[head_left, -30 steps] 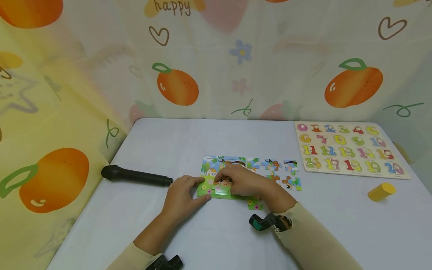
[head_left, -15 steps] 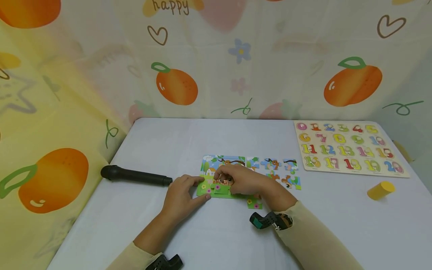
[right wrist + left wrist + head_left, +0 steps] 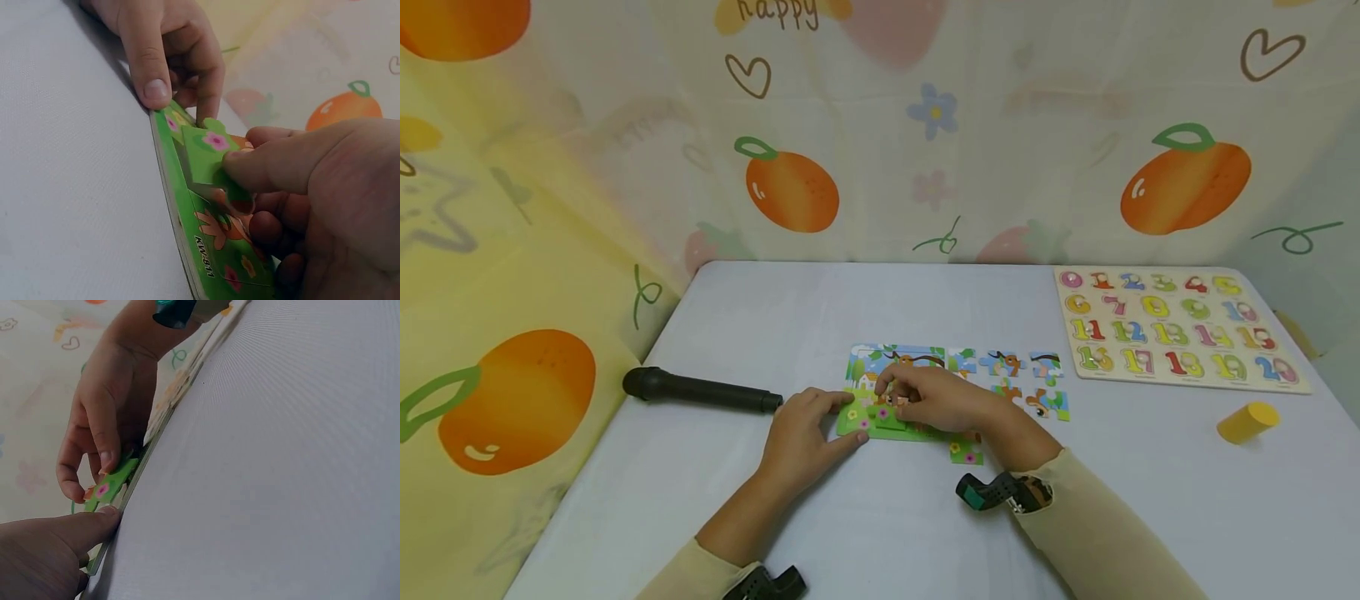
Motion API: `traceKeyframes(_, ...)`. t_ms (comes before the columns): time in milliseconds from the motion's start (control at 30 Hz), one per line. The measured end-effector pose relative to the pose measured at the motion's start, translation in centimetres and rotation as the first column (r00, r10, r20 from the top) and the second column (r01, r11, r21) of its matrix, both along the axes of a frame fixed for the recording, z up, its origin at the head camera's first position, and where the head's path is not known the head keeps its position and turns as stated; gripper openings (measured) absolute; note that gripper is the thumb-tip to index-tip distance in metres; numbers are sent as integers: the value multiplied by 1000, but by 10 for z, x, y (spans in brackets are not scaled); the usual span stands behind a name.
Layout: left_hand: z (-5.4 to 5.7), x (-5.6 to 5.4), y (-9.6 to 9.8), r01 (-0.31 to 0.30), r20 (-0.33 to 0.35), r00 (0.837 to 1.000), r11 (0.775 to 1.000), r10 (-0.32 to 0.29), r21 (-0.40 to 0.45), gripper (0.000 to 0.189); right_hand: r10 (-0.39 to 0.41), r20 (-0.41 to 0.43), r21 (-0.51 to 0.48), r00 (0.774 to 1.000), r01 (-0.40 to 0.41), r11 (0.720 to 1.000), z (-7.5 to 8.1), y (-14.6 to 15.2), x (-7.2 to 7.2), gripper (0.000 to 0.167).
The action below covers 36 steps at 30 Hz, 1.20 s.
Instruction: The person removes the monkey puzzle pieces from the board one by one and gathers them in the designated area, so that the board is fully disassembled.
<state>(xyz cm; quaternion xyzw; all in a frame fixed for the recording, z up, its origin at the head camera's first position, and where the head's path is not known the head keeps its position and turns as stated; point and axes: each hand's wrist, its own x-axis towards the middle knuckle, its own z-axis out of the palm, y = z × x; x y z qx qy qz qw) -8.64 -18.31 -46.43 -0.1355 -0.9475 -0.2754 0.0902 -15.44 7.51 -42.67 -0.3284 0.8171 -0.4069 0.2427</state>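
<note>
A small picture puzzle board [image 3: 859,367] with a green base and animal scenes lies mid-table. My left hand [image 3: 801,433] holds its near-left corner, the thumb on the front edge and the index finger at the left side. Over the board, my right hand [image 3: 943,400] pinches a green jigsaw piece [image 3: 203,164] with a pink flower between thumb and fingers. That piece is tilted, its near edge raised off the board in the right wrist view. Part of the puzzle picture is hidden behind the right hand.
Several loose jigsaw pieces [image 3: 1003,365] lie right of the board, and one flowered piece [image 3: 966,452] sits by the right wrist. A wooden number board [image 3: 1195,380] is at the back right, near a yellow cylinder [image 3: 1247,423]. A black microphone [image 3: 700,390] lies at the left.
The green piece has tilted up from the board and shifted slightly left, with the right fingers moving along with it. My left hand has stayed in place.
</note>
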Motion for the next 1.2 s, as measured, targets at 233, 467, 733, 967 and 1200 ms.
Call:
traceKeyframes(233, 0, 0, 0, 3, -7, 1000, 1000, -3, 10, 50, -30, 72, -43, 997, 34, 999, 0, 1, 0, 26)
traceKeyframes(467, 0, 0, -1, 2, -4, 1000, 1000, -2, 8, 51, -4, 196, -155, 981, 35, 987, 0, 5, -3, 28)
traceKeyframes(733, 1, 0, 0, 0, 9, 1000, 1000, 0, 12, 52, -33, 218, -188, 975, 75, 979, 10, 18, -4, 27)
traceKeyframes(967, 3, 0, 2, -10, 41, 999, 1000, 10, -11, 55, -106, 191, -149, 976, 136, 980, 21, 38, -2, 29)
traceKeyframes(1200, 2, 0, 3, -24, 40, 999, 1000, 24, -20, 55, -109, 182, -129, 977, 133, 983, 23, 54, 0, 26)
